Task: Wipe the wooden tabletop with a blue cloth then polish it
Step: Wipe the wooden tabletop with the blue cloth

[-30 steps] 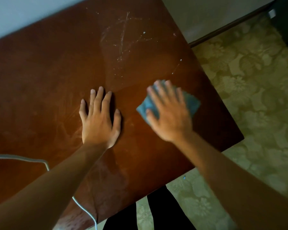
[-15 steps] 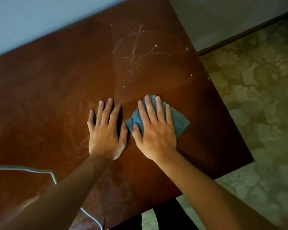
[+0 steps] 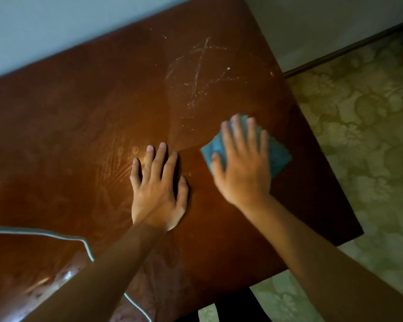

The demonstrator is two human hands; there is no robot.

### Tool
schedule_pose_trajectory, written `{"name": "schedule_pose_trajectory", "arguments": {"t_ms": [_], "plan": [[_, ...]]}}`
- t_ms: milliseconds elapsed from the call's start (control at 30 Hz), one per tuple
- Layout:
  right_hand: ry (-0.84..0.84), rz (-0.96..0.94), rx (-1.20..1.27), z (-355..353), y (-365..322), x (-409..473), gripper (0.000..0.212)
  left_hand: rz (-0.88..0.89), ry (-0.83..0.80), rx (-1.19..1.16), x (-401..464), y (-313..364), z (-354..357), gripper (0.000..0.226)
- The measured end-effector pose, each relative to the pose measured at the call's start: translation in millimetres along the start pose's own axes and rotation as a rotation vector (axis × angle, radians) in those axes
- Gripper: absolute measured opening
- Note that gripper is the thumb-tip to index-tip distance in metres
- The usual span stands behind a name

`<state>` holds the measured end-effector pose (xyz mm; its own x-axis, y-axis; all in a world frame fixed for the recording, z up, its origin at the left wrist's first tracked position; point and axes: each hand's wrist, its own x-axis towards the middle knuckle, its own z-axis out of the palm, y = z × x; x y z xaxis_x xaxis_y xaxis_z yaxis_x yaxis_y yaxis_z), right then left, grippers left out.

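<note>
While both hands lie flat, left hand (image 3: pixel 157 194) on wooden tabletop (image 3: pixel 79 126), right hand (image 3: pixel 242 168) pressing blue cloth (image 3: pixel 278 156)

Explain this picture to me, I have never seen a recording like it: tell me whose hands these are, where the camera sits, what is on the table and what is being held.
There is no machine here. A person wears a camera on the head, and it looks forward and down, so you see their own two arms reaching out from the bottom of the picture.

The left hand lies flat, fingers spread, on the wooden tabletop. The right hand presses a blue cloth against the wood with straight fingers; it looks blurred.

Farther along the table, whitish streaks and specks show on the surface. A thin white cable crosses the near left corner. To the right is a patterned floor, and a pale wall runs behind the table.
</note>
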<state>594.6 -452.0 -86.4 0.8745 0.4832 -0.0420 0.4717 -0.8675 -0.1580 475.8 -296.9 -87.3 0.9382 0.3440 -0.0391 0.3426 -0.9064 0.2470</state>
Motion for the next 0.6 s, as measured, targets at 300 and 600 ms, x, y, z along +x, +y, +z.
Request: {"name": "schedule_pose_trajectory", "arguments": {"t_ms": [300,600], "plan": [[-0.032,-0.011,-0.028,-1.1,34.1,24.7,0.068,0.022,0.002,-0.024,-1.4,-0.7,0.4,0.056],[-0.029,0.269,-0.023,-6.0,8.9,30.7,0.071,0.004,0.053,-0.215,-0.9,-1.3,-3.6,0.048]]}}
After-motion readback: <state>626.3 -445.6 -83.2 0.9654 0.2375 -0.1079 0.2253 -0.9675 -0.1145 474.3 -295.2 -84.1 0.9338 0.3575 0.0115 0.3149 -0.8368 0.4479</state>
